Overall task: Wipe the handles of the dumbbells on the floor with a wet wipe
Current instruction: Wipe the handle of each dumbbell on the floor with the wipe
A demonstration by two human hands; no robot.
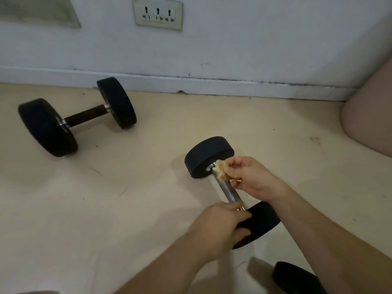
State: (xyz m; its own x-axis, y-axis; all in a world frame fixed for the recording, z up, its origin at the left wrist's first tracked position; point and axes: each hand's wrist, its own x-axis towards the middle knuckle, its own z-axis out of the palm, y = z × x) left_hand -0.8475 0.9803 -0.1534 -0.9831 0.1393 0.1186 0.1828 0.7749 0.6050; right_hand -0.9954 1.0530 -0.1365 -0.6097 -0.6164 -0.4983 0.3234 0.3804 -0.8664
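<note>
Black-disc dumbbell (209, 155) is gripped at its 5 o'clock weight (263, 219) by curled left hand (220, 225), prob. vs. rolling; crumpled beige wet wipe (220, 169) is pinched by right hand (252, 177) onto chrome handle (230, 190), 11 o'clock end.

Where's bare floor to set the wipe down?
Free: beige floor between the far dark-handled black dumbbell and the chrome-handled black dumbbell the left hand grips; beyond it toward the white skirting and pink cushion. Crowded: around the right hand's tan wipe and another black weight.
</note>
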